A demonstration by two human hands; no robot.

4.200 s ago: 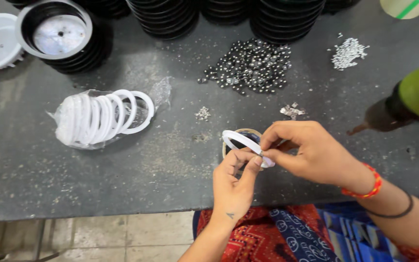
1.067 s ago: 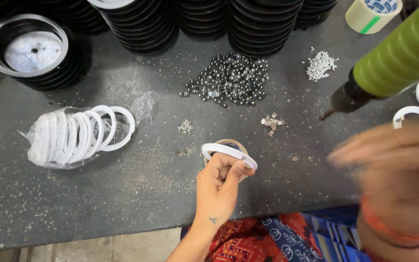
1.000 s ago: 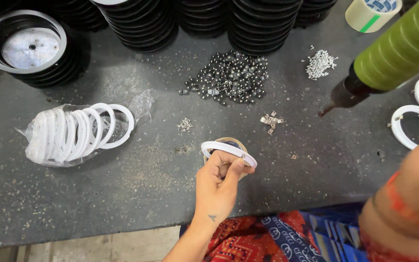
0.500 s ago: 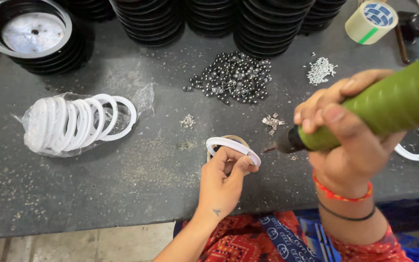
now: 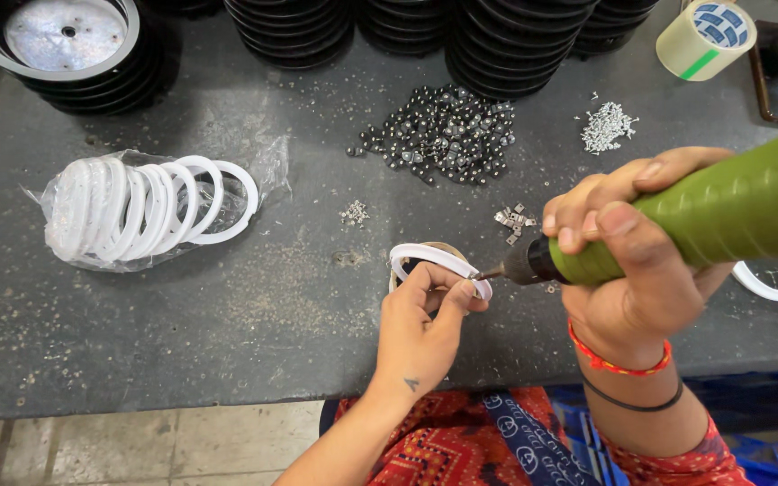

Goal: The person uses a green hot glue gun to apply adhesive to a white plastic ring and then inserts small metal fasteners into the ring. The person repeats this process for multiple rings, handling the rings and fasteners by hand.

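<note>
Left hand [image 5: 420, 328] pinches white ring [image 5: 436, 262] upright against small stand on grey tabletop [image 5: 227, 315]. Right hand [image 5: 637, 247] wrapped tight around green power screwdriver [image 5: 713, 216], bit tip touching ring's right edge. Half second ago: bit short of ring; now in contact. Bagged white rings [image 5: 146, 211] unmoved at left.
</note>
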